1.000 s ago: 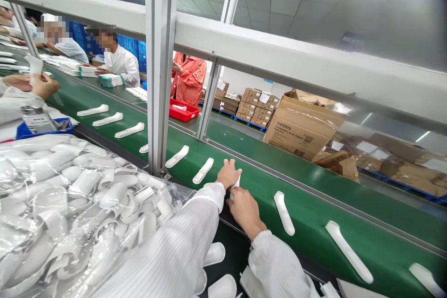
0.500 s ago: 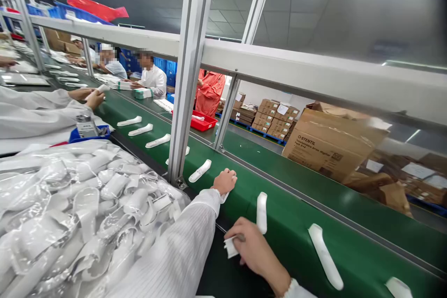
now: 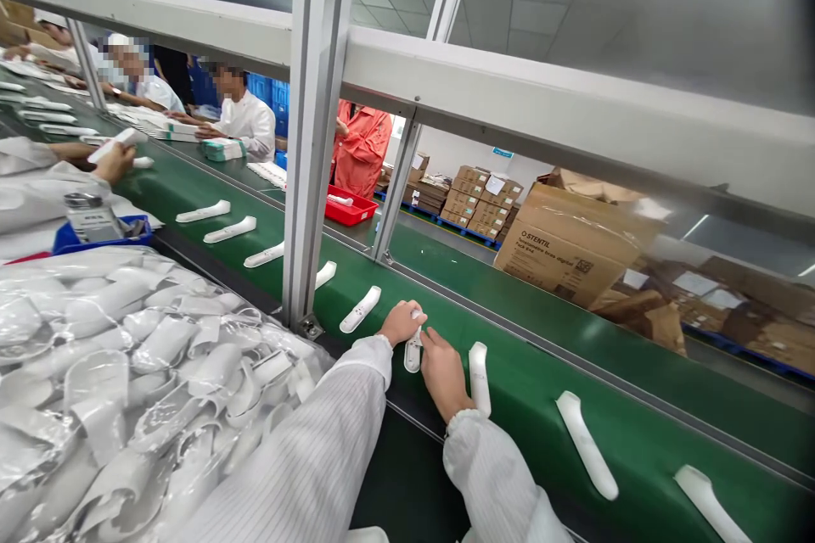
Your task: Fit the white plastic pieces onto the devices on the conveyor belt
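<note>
My left hand (image 3: 400, 322) and my right hand (image 3: 442, 371) meet over a white plastic housing (image 3: 413, 352) lying on the green conveyor belt (image 3: 548, 373). The left hand's fingers curl on its far end and the right hand's fingers press on its near side. Just right of my right hand lies another white housing (image 3: 479, 377), and left of my left hand lies a third white piece with buttons (image 3: 360, 310). More white housings (image 3: 586, 445) lie spaced along the belt both ways.
A clear bag of white plastic shells (image 3: 140, 373) lies at my left. An aluminium frame post (image 3: 311, 127) stands at the belt's edge. Another worker's hand (image 3: 115, 161) holds a white piece far left. Workers, a red tray (image 3: 347, 208) and cardboard boxes (image 3: 566, 250) lie beyond.
My right hand came forward from the near edge, where it held a small white piece, onto the belt beside my left hand. Both hands now rest on one housing.
</note>
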`<action>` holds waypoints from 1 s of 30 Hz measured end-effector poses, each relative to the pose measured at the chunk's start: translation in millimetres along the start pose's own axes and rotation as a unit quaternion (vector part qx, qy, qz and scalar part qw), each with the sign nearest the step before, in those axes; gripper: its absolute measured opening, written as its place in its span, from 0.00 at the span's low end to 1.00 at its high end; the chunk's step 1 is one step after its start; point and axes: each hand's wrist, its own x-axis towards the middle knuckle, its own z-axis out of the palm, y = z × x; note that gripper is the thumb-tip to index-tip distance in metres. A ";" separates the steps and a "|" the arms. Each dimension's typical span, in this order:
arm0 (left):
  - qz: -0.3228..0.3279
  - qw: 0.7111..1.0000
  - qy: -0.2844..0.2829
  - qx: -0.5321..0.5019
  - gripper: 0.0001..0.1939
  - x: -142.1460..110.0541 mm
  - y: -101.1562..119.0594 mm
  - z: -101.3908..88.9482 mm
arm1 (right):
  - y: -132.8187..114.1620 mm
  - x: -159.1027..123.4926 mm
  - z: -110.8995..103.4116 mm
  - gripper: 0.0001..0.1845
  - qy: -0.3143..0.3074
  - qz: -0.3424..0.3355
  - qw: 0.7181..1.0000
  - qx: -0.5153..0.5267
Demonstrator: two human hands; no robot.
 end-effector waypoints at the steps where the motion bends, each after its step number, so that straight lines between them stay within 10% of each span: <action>1: -0.001 1.000 0.000 -0.006 0.12 0.1 1.5 2.2 | -1.1 -3.5 4.2 0.25 0.002 -0.010 1.000 -0.021; 16: 0.006 0.999 -0.034 0.031 0.11 1.8 35.7 25.1 | 32.2 -36.6 -2.3 0.22 -0.059 -0.050 0.996 0.049; 23: 0.081 0.982 -0.096 0.139 0.19 3.8 60.1 3.5 | 42.8 -55.7 -57.3 0.17 -0.057 0.012 0.995 0.080; 27: 0.109 0.969 0.041 0.217 0.23 9.6 34.5 -32.6 | 47.7 -106.6 -106.5 0.12 -0.248 -0.009 0.947 0.202; 30: 0.019 0.972 0.016 0.232 0.22 15.2 5.7 -50.5 | 45.7 -149.3 -119.3 0.10 -0.332 -0.001 0.931 0.151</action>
